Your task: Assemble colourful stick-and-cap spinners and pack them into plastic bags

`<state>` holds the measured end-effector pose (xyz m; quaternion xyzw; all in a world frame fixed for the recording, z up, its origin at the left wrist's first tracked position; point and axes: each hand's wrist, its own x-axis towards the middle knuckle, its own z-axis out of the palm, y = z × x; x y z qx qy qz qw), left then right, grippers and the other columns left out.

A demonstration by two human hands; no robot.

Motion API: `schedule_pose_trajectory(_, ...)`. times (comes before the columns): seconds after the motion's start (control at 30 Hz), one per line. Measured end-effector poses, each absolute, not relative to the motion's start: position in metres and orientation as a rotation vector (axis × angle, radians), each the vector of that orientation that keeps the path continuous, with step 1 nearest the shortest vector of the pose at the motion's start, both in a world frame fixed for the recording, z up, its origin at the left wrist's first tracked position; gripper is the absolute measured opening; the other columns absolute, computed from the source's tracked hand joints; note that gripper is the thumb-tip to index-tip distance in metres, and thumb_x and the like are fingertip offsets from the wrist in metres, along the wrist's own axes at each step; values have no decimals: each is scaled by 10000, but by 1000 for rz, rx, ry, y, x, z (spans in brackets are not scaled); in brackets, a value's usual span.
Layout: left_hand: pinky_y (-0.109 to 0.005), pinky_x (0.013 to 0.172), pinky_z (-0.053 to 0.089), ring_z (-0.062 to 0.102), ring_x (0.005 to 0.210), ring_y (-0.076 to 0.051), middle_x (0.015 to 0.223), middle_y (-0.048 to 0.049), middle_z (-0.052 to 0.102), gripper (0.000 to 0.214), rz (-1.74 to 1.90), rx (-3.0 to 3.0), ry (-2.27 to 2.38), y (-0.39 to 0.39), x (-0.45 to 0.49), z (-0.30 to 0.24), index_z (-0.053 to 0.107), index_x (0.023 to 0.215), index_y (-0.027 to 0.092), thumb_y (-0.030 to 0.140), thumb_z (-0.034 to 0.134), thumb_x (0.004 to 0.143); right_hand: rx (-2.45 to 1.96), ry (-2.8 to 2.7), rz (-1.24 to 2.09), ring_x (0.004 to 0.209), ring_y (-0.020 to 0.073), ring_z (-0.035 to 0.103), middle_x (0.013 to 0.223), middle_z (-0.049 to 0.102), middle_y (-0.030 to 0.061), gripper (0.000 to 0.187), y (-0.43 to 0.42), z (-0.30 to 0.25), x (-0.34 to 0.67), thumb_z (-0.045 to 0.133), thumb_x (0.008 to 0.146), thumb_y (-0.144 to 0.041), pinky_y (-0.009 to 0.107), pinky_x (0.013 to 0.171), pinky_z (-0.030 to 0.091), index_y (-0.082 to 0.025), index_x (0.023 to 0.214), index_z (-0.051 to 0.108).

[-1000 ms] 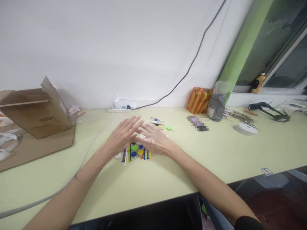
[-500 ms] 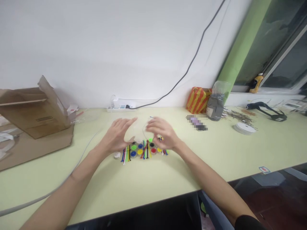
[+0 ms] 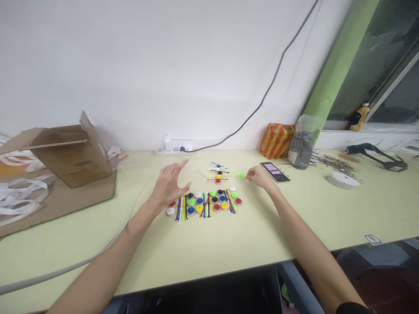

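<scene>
My left hand [image 3: 168, 183] hovers over the left end of the coloured pieces, thumb and fingers wide apart, with nothing visible between them. To the right, my right hand [image 3: 259, 177] pinches the end of a bright green arrow-shaped strip [image 3: 241, 175] just above the table. Left of that strip, several spinners with arrow pointers on round bases lie in a column, among them a blue one [image 3: 218, 165] and a red one [image 3: 218, 180]. Nearer me are several round bases with coloured caps, such as a yellow-capped base [image 3: 199, 208], and bundles of thin arrow strips [image 3: 181, 208].
An open cardboard box [image 3: 80, 163] stands at the left beside white straps [image 3: 22, 187]. A power strip [image 3: 173, 151] lies against the wall. At the right are a phone [image 3: 275, 172], a striped bag [image 3: 276, 141], a dark container [image 3: 300, 148] and a white reel [image 3: 343, 180].
My right hand has moved right, away from my left, and now pinches the green arrow strip. The column of spinners between my hands has come into sight. The camera view has shifted slightly left.
</scene>
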<state>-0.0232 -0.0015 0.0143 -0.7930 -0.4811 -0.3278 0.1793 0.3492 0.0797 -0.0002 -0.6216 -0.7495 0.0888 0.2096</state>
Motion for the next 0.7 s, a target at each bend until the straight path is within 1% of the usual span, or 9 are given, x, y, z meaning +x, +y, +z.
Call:
schedule_pose_trajectory(0.07, -477, 1034, 406, 562, 1192, -327, 1297, -128, 595, 753, -932, -2247, -1373, -1, -21, 13, 346, 1491, 223, 327, 667, 818, -1650, -2040, 231, 738, 197, 654, 790, 730, 64, 154, 75, 15, 351, 608, 912, -198, 259, 678, 425, -157, 855, 746)
schedule_pose_trajectory(0.13, -485, 1036, 407, 552, 1211, -331, 1316, -132, 587, 759, -942, -2255, -1394, -1, -20, 12, 344, 1488, 222, 326, 673, 811, -1432, -1992, 227, 765, 202, 655, 813, 733, 56, 167, 64, 33, 345, 591, 930, -221, 268, 697, 437, -165, 892, 744)
schedule_pose_trajectory(0.23, -486, 1044, 410, 532, 1243, -330, 1359, -133, 561, 782, -979, -2276, -1430, -3, -16, 11, 329, 1487, 223, 314, 684, 797, -1013, -1917, 212, 777, 189, 639, 855, 728, 40, 135, 40, 56, 320, 627, 926, -230, 273, 704, 443, -184, 859, 734)
schedule_pose_trajectory(0.37, -486, 1070, 405, 524, 1253, -309, 1371, -114, 544, 807, -1110, -2329, -1464, -7, -8, 13, 297, 1489, 247, 291, 690, 785, -765, -1979, 243, 737, 171, 611, 839, 698, 31, 115, 16, 73, 274, 663, 933, -215, 281, 690, 450, -199, 856, 746)
schedule_pose_trajectory(0.5, -458, 1065, 425, 548, 1211, -278, 1287, -91, 560, 817, -1288, -2353, -1521, -12, 0, 14, 292, 1485, 259, 272, 695, 774, -589, -2089, 304, 713, 155, 603, 809, 681, 27, 94, 15, 75, 230, 693, 927, -190, 272, 678, 456, -192, 861, 760)
schedule_pose_trajectory(0.6, -428, 1027, 453, 577, 1127, -249, 1171, -63, 576, 789, -1388, -2331, -1567, -12, 2, 12, 306, 1474, 256, 261, 680, 780, -487, -2148, 334, 747, 154, 617, 851, 705, 26, 76, 25, 75, 212, 687, 936, -212, 267, 702, 467, -195, 947, 760)
schedule_pose_trajectory(0.7, -416, 1004, 460, 583, 1050, -230, 1062, -42, 570, 746, -1434, -2296, -1564, -10, -1, 11, 333, 1458, 249, 261, 666, 790, -592, -2046, 312, 789, 160, 634, 916, 725, 34, 114, 42, 70, 218, 637, 955, -196, 269, 737, 475, -184, 999, 742)
